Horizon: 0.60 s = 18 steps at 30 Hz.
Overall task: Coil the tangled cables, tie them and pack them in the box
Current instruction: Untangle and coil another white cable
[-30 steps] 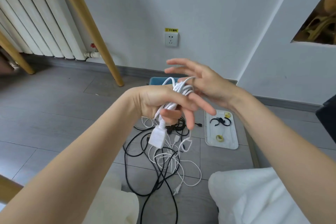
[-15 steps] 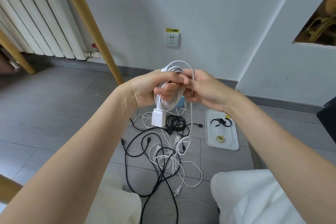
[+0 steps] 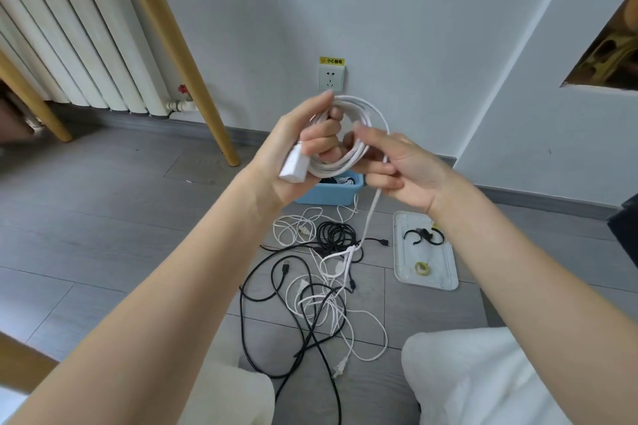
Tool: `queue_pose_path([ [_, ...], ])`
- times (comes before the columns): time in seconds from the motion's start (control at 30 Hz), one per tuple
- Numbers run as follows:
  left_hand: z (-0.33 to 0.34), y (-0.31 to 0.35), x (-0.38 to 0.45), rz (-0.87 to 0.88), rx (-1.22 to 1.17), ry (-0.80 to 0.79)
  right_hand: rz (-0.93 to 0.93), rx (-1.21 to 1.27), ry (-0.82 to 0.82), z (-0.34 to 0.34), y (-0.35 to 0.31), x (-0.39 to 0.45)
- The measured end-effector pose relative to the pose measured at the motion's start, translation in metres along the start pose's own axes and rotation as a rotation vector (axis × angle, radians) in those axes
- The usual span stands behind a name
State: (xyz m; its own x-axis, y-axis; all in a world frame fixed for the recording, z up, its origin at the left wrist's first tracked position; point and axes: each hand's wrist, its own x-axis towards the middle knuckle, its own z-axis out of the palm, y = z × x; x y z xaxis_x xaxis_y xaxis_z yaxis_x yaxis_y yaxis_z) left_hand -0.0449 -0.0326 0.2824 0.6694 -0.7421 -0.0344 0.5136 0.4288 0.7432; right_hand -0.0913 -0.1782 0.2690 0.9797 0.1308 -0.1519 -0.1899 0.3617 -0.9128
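My left hand (image 3: 303, 148) grips a coil of white cable (image 3: 359, 114) held up in front of the wall, with the cable's white block end (image 3: 293, 167) sticking out below the palm. My right hand (image 3: 397, 166) holds the same cable's loose tail, which hangs down from its fingers to a knot in the tangle (image 3: 352, 252). On the floor below lies a heap of black and white cables (image 3: 310, 300). A small black coil (image 3: 336, 235) lies beside it. The blue box (image 3: 331, 193) stands behind the heap, partly hidden by my hands.
A white tray (image 3: 400, 252) with black ties and a yellow roll lies right of the heap. A wall socket (image 3: 330, 77) is behind my hands. A wooden chair leg (image 3: 193, 79) and a radiator (image 3: 69, 45) stand at the left. My knees in white trousers (image 3: 483, 379) frame the bottom.
Both hands have risen. The coil has been turned and widened into an open loop, the block end now points down-left, and my right hand has shifted down to the hanging tail.
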Motion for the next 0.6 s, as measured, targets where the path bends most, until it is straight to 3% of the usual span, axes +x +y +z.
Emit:
queue_pose_path([
  [0.07, 0.000, 0.005, -0.004, -0.059, -0.040, -0.084, -0.001, 0.028, -0.027, -0.003, -0.005, -0.004],
  [0.17, 0.000, 0.007, -0.006, -0.106, -0.057, -0.133, -0.047, 0.011, 0.058, -0.007, -0.003, 0.000],
  [0.3, -0.009, 0.008, -0.003, -0.144, -0.229, -0.143, 0.051, -0.226, 0.155, -0.011, 0.015, 0.007],
  [0.37, -0.010, 0.010, -0.002, -0.117, -0.299, -0.149, 0.119, -0.561, 0.207, -0.013, 0.025, 0.008],
  [0.43, -0.010, 0.009, 0.000, -0.068, -0.381, -0.077, 0.150, -1.063, 0.231, -0.011, 0.034, 0.007],
  [0.53, -0.013, 0.004, 0.007, 0.081, -0.572, 0.190, 0.122, -1.647, 0.133, 0.005, 0.047, -0.001],
  [0.6, -0.015, 0.003, 0.012, 0.218, -0.547, 0.370, -0.004, -1.862, 0.060, 0.021, 0.051, -0.008],
])
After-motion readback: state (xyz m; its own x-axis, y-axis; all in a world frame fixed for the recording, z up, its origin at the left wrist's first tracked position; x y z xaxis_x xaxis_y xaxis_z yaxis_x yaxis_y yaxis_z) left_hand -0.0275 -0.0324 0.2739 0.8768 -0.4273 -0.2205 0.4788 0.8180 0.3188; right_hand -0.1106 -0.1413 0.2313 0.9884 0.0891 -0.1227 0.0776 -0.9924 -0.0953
